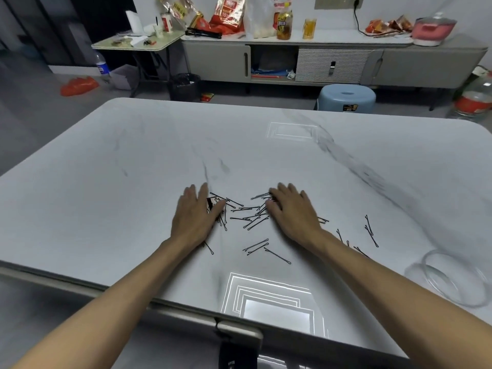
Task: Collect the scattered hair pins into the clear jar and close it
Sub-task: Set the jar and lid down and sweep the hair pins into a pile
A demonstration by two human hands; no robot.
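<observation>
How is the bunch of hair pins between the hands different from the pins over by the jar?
The middle pile of pins is thick and tangled, criss-crossing; the pins on the right are few and spread apart. The pile sits between the left hand and right hand, touching both; the right-side pins lie untouched, nearer the clear jar. Both groups are thin black pins lying flat on the table.

Both bare forearms reached forward from the near edge, angling in toward each other. The left hand lay palm down, fingers together and pointing away, thumb spread toward the middle. The right hand lay flat too, palm down, its fingers stretched forward and slightly splayed. The 2 hands sat near each other, apart, neither gripping anything.
</observation>
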